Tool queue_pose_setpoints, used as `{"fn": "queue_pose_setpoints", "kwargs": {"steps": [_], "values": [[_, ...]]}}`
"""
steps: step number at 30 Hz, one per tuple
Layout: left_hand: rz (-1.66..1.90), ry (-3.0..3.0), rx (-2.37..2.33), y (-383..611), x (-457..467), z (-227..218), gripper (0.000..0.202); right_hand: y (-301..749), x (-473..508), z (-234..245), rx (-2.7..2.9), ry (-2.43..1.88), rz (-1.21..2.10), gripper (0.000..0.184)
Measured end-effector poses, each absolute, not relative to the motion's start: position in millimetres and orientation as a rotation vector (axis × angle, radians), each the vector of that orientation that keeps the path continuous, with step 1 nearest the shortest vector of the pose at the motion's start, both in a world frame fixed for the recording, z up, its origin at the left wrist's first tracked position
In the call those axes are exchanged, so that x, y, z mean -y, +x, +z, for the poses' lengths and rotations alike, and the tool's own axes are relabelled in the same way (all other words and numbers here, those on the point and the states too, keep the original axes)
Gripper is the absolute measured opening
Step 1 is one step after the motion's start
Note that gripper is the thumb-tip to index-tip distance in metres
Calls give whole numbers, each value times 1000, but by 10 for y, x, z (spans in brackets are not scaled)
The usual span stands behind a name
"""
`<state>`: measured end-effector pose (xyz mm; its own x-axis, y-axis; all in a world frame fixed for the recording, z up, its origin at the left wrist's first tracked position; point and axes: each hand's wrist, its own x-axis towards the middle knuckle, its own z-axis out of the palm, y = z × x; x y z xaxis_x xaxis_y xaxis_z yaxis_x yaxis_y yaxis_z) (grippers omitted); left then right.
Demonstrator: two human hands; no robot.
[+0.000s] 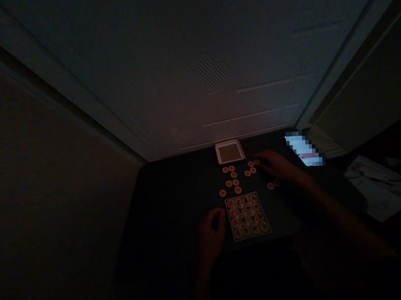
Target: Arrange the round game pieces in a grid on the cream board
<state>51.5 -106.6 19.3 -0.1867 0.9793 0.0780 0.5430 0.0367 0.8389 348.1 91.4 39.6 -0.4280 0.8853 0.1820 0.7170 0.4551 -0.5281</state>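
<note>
The room is very dark. A small board covered with round game pieces lies on a dark table. Several loose round pieces with red marks lie scattered behind it. My right hand reaches over the loose pieces at the back right, fingers curled down onto them; whether it holds one is hidden. My left hand rests beside the board's left edge, fingers loosely curled, thumb near the board.
A white square box lid lies at the table's far edge by the wall. A lit phone screen glows at the back right. Pale cloth or paper lies at the right. A wall runs on the left.
</note>
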Motion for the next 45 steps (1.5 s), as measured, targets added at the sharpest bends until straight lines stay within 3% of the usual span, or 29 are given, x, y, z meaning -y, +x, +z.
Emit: {"fn": "queue_pose_setpoints", "kwargs": {"steps": [31,42,45], "values": [[1081,1536,-1766,533,1053,218,28,3515,-1098,176,2224,-1456,478,19],[1104,1523,-1787,521,1050,212,29,3503,-665,526,2061,-1486,567,24],[1093,1516,-1782,525,1050,218,30,3508,-317,636,1868,-1415,732,31]]}}
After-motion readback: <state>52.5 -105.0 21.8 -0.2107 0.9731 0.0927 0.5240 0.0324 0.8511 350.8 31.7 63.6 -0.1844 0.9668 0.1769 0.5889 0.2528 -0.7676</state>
